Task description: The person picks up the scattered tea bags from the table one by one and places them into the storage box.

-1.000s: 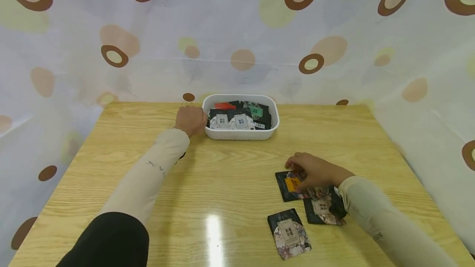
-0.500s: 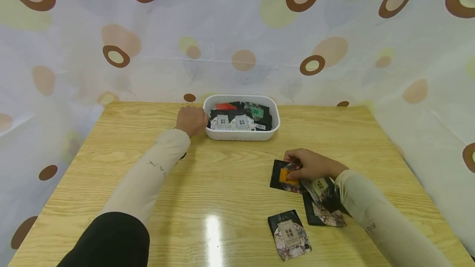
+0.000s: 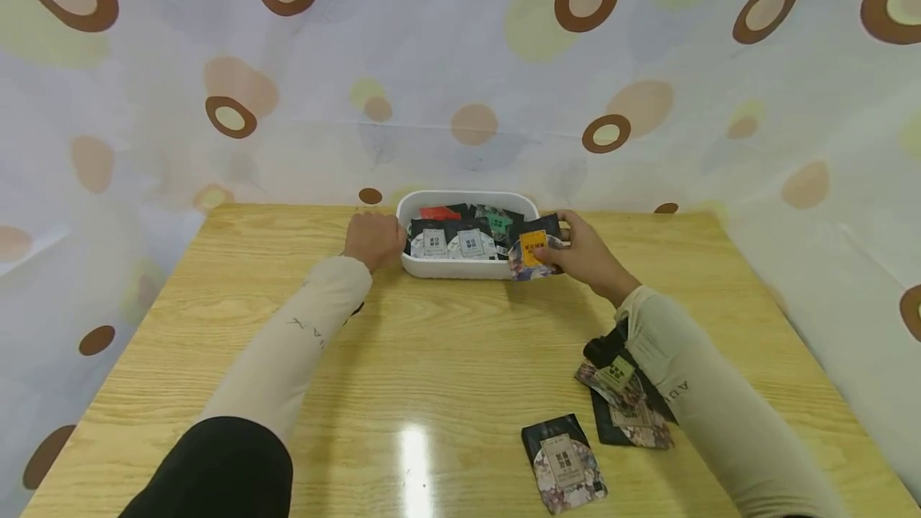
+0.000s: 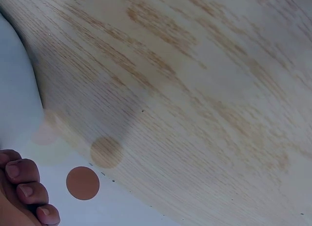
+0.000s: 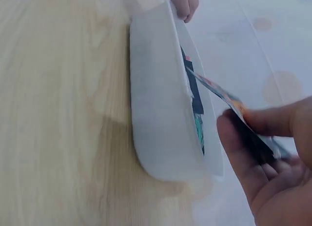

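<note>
In the head view my right hand pinches a flat black sachet with an orange label, thumb on its front. The sachet overlaps the right front corner of a white plastic bin. Seen from the right wrist, the sachet is tilted, its far edge over the bin's rim. My left hand grips the bin's left end, its fingers curled at the wall. Inside the bin lie several black sachets, including white-labelled ones, a green-labelled one and a red one.
On the wooden table at the front right lies a sachet with a beige label. Beyond it, two more overlap, a yellow-green-labelled sachet on top of a beige-labelled one, partly under my right sleeve. A patterned curtain backs the table.
My right hand has picked the orange-labelled sachet off the pile and carried it forward and left to the bin. The left hand keeps its place at the bin's end.
</note>
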A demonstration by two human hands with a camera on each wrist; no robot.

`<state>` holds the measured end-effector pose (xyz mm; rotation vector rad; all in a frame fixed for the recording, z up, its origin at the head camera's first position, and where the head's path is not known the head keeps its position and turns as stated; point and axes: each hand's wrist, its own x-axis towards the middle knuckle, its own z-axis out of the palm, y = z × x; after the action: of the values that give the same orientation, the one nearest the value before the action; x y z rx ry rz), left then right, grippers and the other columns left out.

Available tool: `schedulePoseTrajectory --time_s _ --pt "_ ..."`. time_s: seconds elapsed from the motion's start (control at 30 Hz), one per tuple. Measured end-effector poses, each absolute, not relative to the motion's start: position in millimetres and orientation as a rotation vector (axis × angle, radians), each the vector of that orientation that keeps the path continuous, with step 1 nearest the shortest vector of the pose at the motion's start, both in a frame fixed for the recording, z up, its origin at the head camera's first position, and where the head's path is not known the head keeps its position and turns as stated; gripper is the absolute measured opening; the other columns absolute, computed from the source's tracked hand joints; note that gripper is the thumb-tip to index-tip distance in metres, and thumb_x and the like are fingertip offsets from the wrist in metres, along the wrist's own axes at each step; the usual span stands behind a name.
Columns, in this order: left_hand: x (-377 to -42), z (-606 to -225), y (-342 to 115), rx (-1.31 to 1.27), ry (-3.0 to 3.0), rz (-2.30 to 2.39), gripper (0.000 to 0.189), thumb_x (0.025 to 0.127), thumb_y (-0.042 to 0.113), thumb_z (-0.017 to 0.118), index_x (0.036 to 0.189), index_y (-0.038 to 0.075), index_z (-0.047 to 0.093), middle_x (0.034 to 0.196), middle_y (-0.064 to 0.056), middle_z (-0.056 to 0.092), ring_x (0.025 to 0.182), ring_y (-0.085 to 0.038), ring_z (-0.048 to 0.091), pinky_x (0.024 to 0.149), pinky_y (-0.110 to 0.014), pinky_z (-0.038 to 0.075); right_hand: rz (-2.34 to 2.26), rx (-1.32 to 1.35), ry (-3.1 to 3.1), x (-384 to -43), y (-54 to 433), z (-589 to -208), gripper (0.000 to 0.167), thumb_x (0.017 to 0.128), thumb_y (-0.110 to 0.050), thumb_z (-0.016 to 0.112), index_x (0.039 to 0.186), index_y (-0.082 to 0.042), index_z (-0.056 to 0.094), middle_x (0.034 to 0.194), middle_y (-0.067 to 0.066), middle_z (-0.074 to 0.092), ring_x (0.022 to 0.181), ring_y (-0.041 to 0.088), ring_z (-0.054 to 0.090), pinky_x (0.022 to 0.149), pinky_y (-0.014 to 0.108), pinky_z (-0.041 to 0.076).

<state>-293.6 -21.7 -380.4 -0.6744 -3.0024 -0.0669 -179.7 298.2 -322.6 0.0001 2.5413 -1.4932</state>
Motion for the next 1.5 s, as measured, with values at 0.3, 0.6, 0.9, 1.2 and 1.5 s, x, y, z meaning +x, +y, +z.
schedulePoseTrajectory --time_s 0.3,0.6,0.9,1.2,1.5 --pt "-293 -383 -20 -0.682 -3.000 -0.060 0.043 0.100 0.022 0.034 0.059 0.012 0.041 0.058 -0.007 0.049 0.062 -0.028 0.060 0.067 -0.045 0.056 -1.554 0.201 2.601 -215 276 -331 0.071 0.096 -0.002 0.062 0.154 -0.010 0.022 0.130 0.025 0.052 0.091 0.023 0.060 0.069 0.023 0.052" --pt "-291 -386 -18 -0.684 -3.045 -0.064 0.044 0.100 0.024 0.032 0.060 0.012 0.042 0.058 -0.005 0.048 0.061 -0.025 0.056 0.068 -0.044 0.055 -1.330 0.151 2.730 -228 268 -347 0.061 0.095 -0.002 0.062 0.148 -0.007 0.031 0.123 0.025 0.060 0.103 0.033 0.065 0.077 0.035 0.054" --pt "-290 -386 -18 -0.685 -3.040 -0.088 0.044 0.100 0.022 0.032 0.058 0.013 0.040 0.054 -0.002 0.041 0.058 -0.023 0.052 0.067 -0.044 0.055 -0.919 0.131 2.997 -232 261 -357 0.062 0.093 -0.013 0.068 0.146 0.000 0.039 0.140 0.025 0.047 0.128 0.041 0.048 0.111 0.057 0.036" --pt "-293 -385 -20 -0.668 -3.053 -0.012 0.044 0.102 0.025 0.032 0.063 0.011 0.047 0.059 -0.005 0.049 0.061 -0.025 0.058 0.067 -0.042 0.056 -0.890 0.075 3.056 -219 278 -350 0.067 0.094 -0.018 0.067 0.150 0.000 0.036 0.146 0.027 0.038 0.133 0.043 0.040 0.108 0.063 0.030" --pt "-300 -385 -24 -0.680 -3.025 -0.012 0.043 0.100 0.025 0.031 0.064 0.010 0.049 0.059 -0.005 0.048 0.060 -0.023 0.055 0.066 -0.043 0.055 -0.754 -0.241 2.959 -169 314 -308 0.047 0.096 -0.012 0.065 0.137 0.004 0.051 0.124 0.025 0.059 0.112 0.040 0.058 0.098 0.055 0.047"
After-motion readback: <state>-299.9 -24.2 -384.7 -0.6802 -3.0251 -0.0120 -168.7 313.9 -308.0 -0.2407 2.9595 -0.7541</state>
